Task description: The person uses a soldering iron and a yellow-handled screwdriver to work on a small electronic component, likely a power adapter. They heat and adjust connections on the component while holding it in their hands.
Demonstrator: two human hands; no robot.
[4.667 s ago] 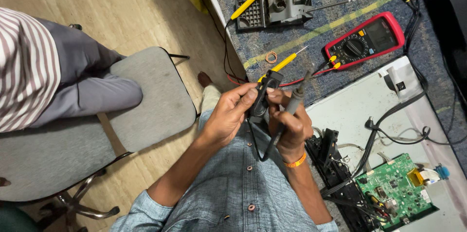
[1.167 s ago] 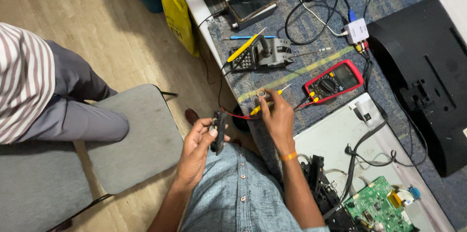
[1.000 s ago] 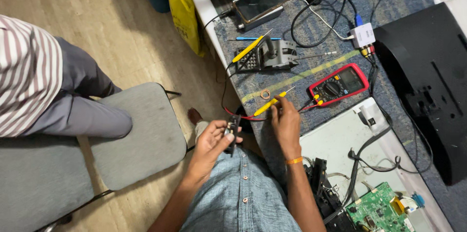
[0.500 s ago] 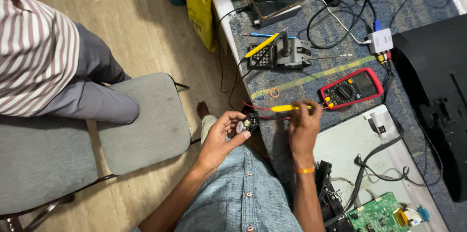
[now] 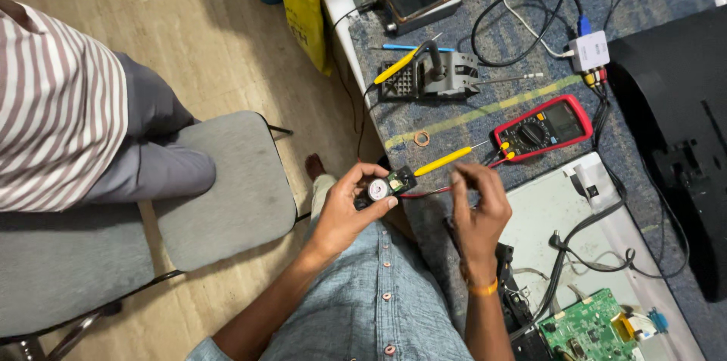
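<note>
Board (image 5: 385, 188), small and dark, sits pinched in the left hand (image 5: 344, 213) over the lap, while the right hand (image 5: 478, 210) grips a red lead (image 5: 424, 193); a wobble could short neighbouring contacts, I judge.

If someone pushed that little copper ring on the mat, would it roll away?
Probably not. The copper ring lies flat on the woven mat, so a push would likely slide it, and the rough weave may slow it. It looks thin and small, so probably very light and fiddly to pick up. Stood on edge, it might roll.
</note>
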